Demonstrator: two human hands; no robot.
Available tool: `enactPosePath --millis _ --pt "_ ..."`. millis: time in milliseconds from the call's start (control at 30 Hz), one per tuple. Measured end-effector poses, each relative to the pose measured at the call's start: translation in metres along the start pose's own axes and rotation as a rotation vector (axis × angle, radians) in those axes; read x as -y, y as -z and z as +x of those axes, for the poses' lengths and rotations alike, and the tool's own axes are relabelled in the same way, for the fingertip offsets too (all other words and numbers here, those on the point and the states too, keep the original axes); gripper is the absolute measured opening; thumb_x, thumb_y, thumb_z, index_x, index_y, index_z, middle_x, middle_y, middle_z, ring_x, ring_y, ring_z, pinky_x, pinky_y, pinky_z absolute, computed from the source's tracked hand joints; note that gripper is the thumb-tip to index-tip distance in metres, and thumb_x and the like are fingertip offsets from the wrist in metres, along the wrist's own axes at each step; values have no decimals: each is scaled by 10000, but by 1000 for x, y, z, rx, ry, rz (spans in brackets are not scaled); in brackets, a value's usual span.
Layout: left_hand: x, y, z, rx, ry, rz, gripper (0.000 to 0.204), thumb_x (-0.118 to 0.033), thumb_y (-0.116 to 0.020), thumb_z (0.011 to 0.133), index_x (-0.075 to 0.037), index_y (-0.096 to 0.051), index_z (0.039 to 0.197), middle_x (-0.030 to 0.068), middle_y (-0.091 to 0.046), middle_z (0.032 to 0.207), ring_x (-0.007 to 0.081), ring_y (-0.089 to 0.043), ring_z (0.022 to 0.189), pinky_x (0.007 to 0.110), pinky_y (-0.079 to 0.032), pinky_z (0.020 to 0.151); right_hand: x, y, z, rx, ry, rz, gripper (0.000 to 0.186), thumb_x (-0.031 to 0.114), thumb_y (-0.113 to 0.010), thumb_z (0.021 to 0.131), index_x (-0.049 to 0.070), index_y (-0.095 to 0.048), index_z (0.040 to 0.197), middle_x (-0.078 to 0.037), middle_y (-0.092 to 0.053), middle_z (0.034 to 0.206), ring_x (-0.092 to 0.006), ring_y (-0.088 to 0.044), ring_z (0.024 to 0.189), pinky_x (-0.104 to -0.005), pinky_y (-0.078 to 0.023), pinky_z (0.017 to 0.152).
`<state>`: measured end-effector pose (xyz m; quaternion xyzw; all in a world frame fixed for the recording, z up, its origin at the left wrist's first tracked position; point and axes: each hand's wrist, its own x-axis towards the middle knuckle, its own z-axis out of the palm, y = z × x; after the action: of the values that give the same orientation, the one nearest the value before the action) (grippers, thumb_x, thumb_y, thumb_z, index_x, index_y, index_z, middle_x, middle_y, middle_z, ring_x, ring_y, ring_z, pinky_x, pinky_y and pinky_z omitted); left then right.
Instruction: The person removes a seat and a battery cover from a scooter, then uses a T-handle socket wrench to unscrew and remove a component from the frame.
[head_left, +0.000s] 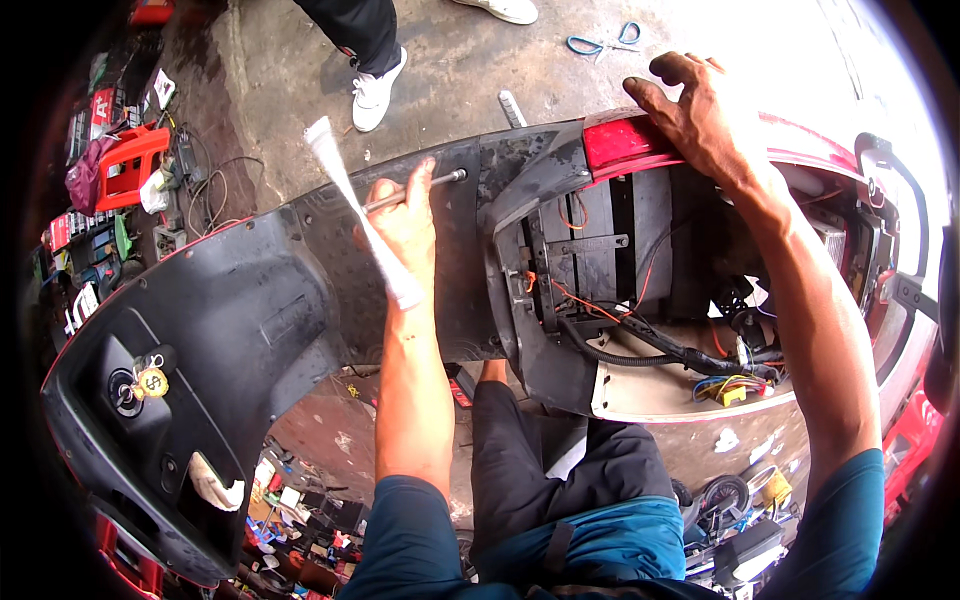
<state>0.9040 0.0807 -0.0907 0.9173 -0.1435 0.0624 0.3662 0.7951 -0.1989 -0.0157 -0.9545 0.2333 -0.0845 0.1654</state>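
My left hand (408,225) is closed around the shaft of a T-handle socket wrench (432,183). The tool's far tip meets a fastener hole in the black plastic floorboard (385,310) of a scooter; its crossbar (350,190) shows as a white, twisted smear of motion. On the right, my right hand (705,120) is open, with fingers apart, over the red body panel (615,145) at the upper rim of the open seat compartment. It holds nothing. Inside that opening lie a wiring harness (650,340) and a yellow connector (733,396).
A key with a yellow charm (152,382) sits in the front panel at left. Blue-handled scissors (603,43) lie on the concrete beyond the scooter. Another person's white shoe (378,98) is close to the floorboard's far edge. Tools and parts, including a red plastic frame (133,168), crowd the left.
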Motion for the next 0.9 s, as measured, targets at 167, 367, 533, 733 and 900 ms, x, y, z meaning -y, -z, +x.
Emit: enactPosePath --millis 167,367,533,733,900 --pt "21 17 -9 -153 382 -522 223 -229 -685 833 -10 -651 806 25 -579 618 72 -522 471 198 -401 415 3 -10 5 45 -52 105 354 324 -648 813 7 -639 971 -226 -640 880 -353 -616 867 -417 -484 781" --pt "54 80 -37 -181 519 -445 280 -230 -627 870 48 -602 850 126 -623 734 149 -590 548 264 -498 483 110 -56 28 427 187 -20 239 218 -602 822 29 -664 955 -170 -666 878 -324 -650 824 -406 -514 721" --pt "66 93 -60 -161 587 -501 249 -180 -580 898 66 -568 932 161 -630 868 180 -624 683 287 -534 609 170 -160 53 857 255 -371 196 181 -637 789 64 -691 936 -122 -676 968 -270 -669 852 -418 -557 654" --pt "92 146 -78 64 696 -395 202 -106 -597 876 36 -564 1016 90 -597 851 146 -601 701 274 -523 644 183 -215 41 1064 236 -603 267 132 -747 681 95 -710 943 -64 -685 962 -238 -662 860 -493 -569 541" --pt "101 175 -105 296 771 -648 436 60 -564 826 -9 -454 1243 79 -613 860 121 -593 709 247 -534 699 164 -248 29 976 368 -626 131 82 -634 738 96 -714 841 -67 -694 885 -242 -672 826 -360 -554 658"
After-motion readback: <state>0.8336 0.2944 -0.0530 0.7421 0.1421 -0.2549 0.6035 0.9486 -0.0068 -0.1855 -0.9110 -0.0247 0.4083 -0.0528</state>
